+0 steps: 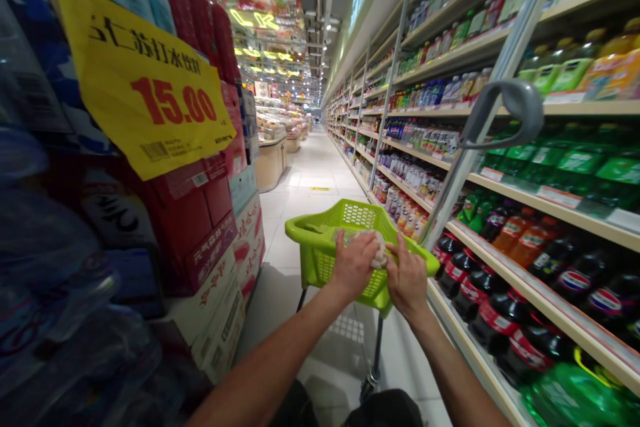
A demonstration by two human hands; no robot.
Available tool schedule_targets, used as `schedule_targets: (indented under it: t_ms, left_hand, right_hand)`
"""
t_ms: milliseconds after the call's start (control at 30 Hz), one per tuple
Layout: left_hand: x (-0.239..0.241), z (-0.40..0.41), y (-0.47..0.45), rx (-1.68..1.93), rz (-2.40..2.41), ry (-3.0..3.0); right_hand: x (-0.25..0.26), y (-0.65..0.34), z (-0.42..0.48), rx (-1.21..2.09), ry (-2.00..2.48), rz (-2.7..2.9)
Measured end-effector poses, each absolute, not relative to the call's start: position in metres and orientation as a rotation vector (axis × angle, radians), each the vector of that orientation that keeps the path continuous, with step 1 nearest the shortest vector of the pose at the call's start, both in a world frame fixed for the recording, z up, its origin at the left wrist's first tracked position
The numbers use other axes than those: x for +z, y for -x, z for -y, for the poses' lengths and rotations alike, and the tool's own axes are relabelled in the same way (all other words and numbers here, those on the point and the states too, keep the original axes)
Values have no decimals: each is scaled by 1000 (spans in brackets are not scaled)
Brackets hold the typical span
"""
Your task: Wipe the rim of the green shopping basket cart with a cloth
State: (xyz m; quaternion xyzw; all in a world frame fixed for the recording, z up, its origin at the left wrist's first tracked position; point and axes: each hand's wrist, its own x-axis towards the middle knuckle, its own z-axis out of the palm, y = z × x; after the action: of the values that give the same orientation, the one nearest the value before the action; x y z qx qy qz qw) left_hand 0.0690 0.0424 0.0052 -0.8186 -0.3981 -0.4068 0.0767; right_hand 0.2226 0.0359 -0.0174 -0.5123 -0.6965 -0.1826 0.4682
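A pale crumpled wad (381, 254) of soft material, cloth or paper, is gripped between both hands just above the near rim of a lime-green plastic basket (320, 260) with perforated walls. The left hand (354, 265) is curled over the wad's left side, its fingers (367, 245) bent narrowly and pressed down on it. The right hand (407, 280) is closed against the wad's right end, though how its fingertips are set on the far side cannot be told. The two sets of fingers are nearly touching, with only the wad between them. The basket is carried on a wheeled frame, and its open top lies directly beyond the fingers. To the right of the fingers and above them, a slanted metal pole (480, 147) is seen rising from the basket to a grey curved handle (517, 103), well apart from both hands. Further right, low shelves are filled with dark cola bottles (500, 320) bearing red labels. To the left of the fingers, red cartons (200, 213) are stacked high, and a yellow price sign (145, 87) printed "15.00" is hung over them. Beyond the fingers and the basket, a white tiled floor (310, 173) is seen running down the aisle.
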Motion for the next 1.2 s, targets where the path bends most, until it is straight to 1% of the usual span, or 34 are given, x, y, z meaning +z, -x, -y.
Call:
schedule_targets:
  t_ms: [100,233,333,400,467,600,667,767,867,933,1067,1133,1200]
  left_hand:
    - [6,-47,-52,-1251,1282,2391]
    - [4,-50,-16,-1344,1518,2136]
    - [0,-44,-34,-1286,1384,2230]
    - [-1,-42,-49,-1245,1219,2339]
    - [-2,-44,-48,-1241,1155,2366]
    - [-3,-52,-4,-1341,1405,2147]
    - [-2,-53,4,-1378,1502,2063]
    - [-2,-47,-22,-1308,1319,2248]
    - [0,-46,-47,-1231,1147,2389]
    - [1,-49,-38,-1245,1215,2353]
    - [1,-55,8,-1322,1491,2092]
    - [-3,-52,11,-1314,1487,2054]
    - [-7,-49,-1,-1282,1354,2131]
  right_hand:
    - [-19,-226,-37,-433,1226,1723]
    - [-19,-220,-40,-485,1277,1667]
    - [-20,-210,-41,-559,1330,1627]
    - [-21,-208,-42,-582,1307,1656]
    - [-22,-211,-43,-591,1271,1686]
    - [-23,-217,-46,-593,1296,1660]
    - [-22,-213,-47,-622,1361,1643]
    - [-20,-202,-49,-677,1425,1644]
    - [-22,-202,-50,-676,1384,1696]
    - [-24,-209,-52,-653,1334,1731]
    - [-25,-217,-55,-618,1305,1713]
    - [-21,-208,-56,-603,1317,1721]
    - [-17,-195,-56,-576,1312,1771]
